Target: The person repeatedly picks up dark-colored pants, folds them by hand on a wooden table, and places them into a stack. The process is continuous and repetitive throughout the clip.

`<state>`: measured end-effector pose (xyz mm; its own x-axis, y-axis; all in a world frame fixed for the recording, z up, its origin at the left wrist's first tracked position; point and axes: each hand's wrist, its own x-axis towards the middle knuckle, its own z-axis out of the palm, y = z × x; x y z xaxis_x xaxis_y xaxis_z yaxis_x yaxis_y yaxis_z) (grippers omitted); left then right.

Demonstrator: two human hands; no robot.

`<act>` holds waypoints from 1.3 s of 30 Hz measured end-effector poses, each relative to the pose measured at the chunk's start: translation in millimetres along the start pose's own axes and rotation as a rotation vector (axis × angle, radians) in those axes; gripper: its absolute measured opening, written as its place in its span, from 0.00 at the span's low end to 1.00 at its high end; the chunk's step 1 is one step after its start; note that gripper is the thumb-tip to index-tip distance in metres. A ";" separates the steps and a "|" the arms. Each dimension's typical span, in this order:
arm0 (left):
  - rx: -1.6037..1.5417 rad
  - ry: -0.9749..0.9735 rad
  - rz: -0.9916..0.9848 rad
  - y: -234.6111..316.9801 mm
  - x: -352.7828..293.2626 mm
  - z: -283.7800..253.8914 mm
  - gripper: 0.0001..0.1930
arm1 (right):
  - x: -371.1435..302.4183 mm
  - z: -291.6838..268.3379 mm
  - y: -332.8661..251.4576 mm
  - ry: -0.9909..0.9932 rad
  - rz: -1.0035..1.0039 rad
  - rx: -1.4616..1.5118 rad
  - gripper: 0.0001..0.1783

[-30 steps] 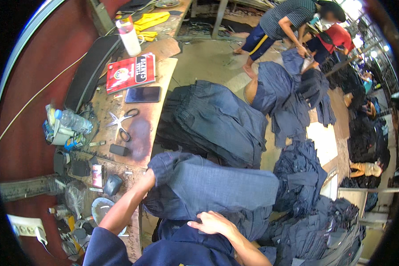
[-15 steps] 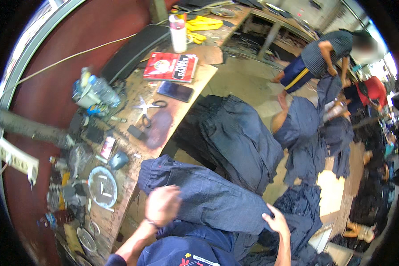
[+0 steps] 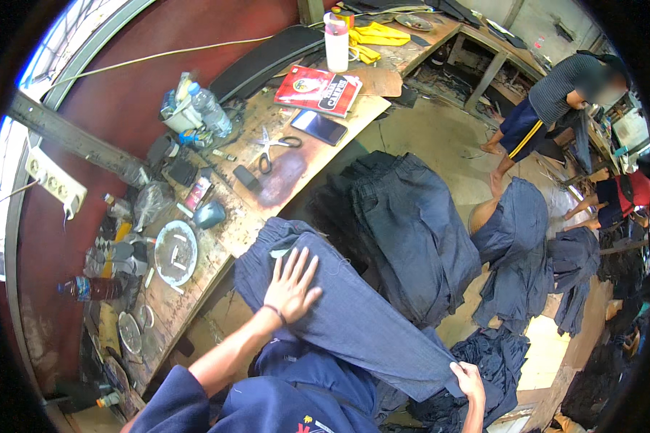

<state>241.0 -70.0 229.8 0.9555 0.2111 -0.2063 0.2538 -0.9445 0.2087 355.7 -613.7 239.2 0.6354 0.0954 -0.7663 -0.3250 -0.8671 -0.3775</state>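
Note:
Dark blue elastic-waisted trousers [image 3: 361, 314] lie stretched across my lap, waistband up by the bench edge and the leg running down to the right. My left hand [image 3: 292, 287] rests flat on them just below the waistband, fingers spread. At the far end of the leg, my right hand [image 3: 468, 379] grips the hem between thumb and fingers. Beyond the lap sits a large heap of dark trousers [image 3: 419, 231], and more crumpled dark cloth [image 3: 484, 364] lies beside my right hand.
On the wooden bench [image 3: 231, 216] at left are scissors [image 3: 271, 148], a phone [image 3: 319, 128], a red book [image 3: 318, 90], a white tumbler [image 3: 336, 47] and a round dish [image 3: 175, 252]. A co-worker [image 3: 549, 108] bends over at the far right; another person in red [image 3: 632, 195] is behind.
My left hand, blurred before, now lies flat and spread on the trousers. The trouser leg is straighter, its hem end lower. The co-worker has moved away from the piled garments, and the view has shifted.

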 end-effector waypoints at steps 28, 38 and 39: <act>-2.145 0.167 -1.015 -140.8 -238.0 193.4 0.33 | -34.6 283.2 -393.9 0.024 -1.153 -0.676 0.29; -1.151 0.060 -1.304 -115.0 -164.2 251.3 0.47 | 24.1 240.3 -413.3 0.511 -0.992 -0.159 0.34; -1.123 0.007 -1.278 -117.3 -165.4 256.3 0.47 | 23.7 246.4 -414.5 0.523 -0.899 -0.156 0.27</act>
<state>14.6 -58.6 -5.6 0.0727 0.6430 -0.7624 0.7748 0.4449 0.4491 332.9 -131.6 249.4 0.8332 0.5443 0.0972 0.4868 -0.6388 -0.5958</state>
